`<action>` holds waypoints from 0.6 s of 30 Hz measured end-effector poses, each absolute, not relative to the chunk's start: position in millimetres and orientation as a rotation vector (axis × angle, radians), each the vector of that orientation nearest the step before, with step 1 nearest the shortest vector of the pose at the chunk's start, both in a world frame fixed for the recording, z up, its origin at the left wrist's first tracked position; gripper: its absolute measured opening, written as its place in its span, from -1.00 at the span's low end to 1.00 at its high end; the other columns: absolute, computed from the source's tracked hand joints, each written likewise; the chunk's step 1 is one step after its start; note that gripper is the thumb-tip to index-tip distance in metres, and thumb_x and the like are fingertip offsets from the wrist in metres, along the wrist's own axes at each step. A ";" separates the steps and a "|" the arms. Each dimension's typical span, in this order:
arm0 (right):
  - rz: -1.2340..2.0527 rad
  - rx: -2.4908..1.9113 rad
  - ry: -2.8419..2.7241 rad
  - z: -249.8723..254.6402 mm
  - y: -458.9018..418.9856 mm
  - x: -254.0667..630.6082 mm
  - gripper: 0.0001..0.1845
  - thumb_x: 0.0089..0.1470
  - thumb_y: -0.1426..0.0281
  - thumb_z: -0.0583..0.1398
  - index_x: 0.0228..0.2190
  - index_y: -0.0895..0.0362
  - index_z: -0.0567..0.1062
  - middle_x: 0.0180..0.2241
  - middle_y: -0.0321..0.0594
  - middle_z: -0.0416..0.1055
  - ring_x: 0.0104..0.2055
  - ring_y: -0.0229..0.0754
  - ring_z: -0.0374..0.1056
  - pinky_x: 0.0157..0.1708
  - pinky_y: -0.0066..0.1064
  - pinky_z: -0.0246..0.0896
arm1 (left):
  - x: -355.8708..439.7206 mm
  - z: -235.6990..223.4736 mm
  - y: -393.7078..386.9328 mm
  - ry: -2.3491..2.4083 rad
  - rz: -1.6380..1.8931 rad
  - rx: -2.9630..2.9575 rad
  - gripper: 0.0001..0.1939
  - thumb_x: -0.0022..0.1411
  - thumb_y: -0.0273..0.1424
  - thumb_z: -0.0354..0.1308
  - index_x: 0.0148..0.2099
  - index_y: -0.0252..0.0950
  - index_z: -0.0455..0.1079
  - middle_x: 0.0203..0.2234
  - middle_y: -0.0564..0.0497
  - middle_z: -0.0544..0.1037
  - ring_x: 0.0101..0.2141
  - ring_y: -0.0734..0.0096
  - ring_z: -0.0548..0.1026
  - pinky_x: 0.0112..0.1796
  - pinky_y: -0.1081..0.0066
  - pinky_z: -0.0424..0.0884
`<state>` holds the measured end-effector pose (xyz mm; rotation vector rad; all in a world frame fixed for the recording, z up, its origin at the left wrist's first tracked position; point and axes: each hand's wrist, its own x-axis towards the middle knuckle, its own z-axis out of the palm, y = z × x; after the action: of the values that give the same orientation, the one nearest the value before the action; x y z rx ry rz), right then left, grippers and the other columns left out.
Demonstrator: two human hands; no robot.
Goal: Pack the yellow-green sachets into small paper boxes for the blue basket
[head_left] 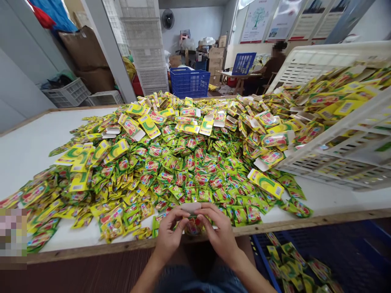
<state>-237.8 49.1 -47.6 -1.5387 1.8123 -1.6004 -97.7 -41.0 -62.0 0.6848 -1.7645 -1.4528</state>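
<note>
We work at a white tabletop (24, 146) that spans the frame from left to right. A white crate (336, 132) at the right of the frame holds printed cartons (345, 108). A poster with a green tree (259, 18) hangs at upper right; its text is too small for us to read. Green and yellow sachets (198, 156) are heaped across the centre, with yellow cartons (148, 126) on top. We cannot read their pink-and-blue lettering; barcodes (278, 190) show, without legible digits. At lower centre, by the near edge, is the workpiece, a small carton (193, 228). The left hand (171, 228) and right hand (218, 226) grasp it from both sides, fingertips at its pale flap (191, 208). We judge the step in hand to be handling this flap end; the next move calls for even side pressure, lest the card crease.
</note>
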 end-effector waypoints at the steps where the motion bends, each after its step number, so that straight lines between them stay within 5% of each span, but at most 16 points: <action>1: -1.641 -1.475 1.815 -47.6 49.1 -236.8 -0.84 0.17 0.43 0.09 -0.20 0.09 0.43 -0.25 -0.15 0.44 -0.16 -0.15 0.38 -0.16 -0.31 0.30 | -98.5 -59.9 -40.2 -1.732 -1.471 0.689 -0.90 0.22 -0.38 0.13 -0.20 -0.26 0.40 -0.29 -0.04 0.51 -0.21 0.29 0.48 -0.19 0.40 0.38; 5: -1.679 -1.428 1.778 -47.0 49.3 -235.9 -0.77 0.17 0.46 0.09 -0.12 0.08 0.38 -0.24 -0.18 0.45 -0.18 -0.18 0.39 -0.17 -0.33 0.31 | -99.1 -54.5 -35.8 -1.677 -1.543 0.681 -0.73 0.26 -0.42 0.08 0.02 -0.19 0.25 -0.15 -0.08 0.51 -0.09 0.26 0.46 -0.08 0.29 0.36; 9: -1.614 -1.590 1.707 -42.8 51.4 -238.5 -0.87 0.14 0.45 0.14 -0.24 0.08 0.46 -0.22 -0.15 0.46 -0.09 -0.14 0.37 -0.11 -0.28 0.30 | -96.2 -49.5 -35.5 -1.861 -1.449 0.589 -0.86 0.26 -0.42 0.06 -0.17 -0.26 0.42 -0.10 -0.15 0.49 -0.04 0.17 0.42 -0.03 0.22 0.34; 18: -1.586 -1.543 1.874 -36.1 54.2 -231.4 -0.88 0.15 0.41 0.13 -0.25 0.09 0.44 -0.29 -0.15 0.47 -0.19 -0.14 0.39 -0.18 -0.28 0.31 | -102.8 -40.4 -28.0 -1.754 -1.428 0.693 -0.91 0.21 -0.44 0.14 -0.23 -0.24 0.46 -0.25 -0.07 0.56 -0.16 0.24 0.48 -0.09 0.30 0.37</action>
<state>-231.4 54.2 -36.1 -1.5429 1.8739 -1.5855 -102.8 -28.0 -40.4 0.6934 -1.7540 -1.4279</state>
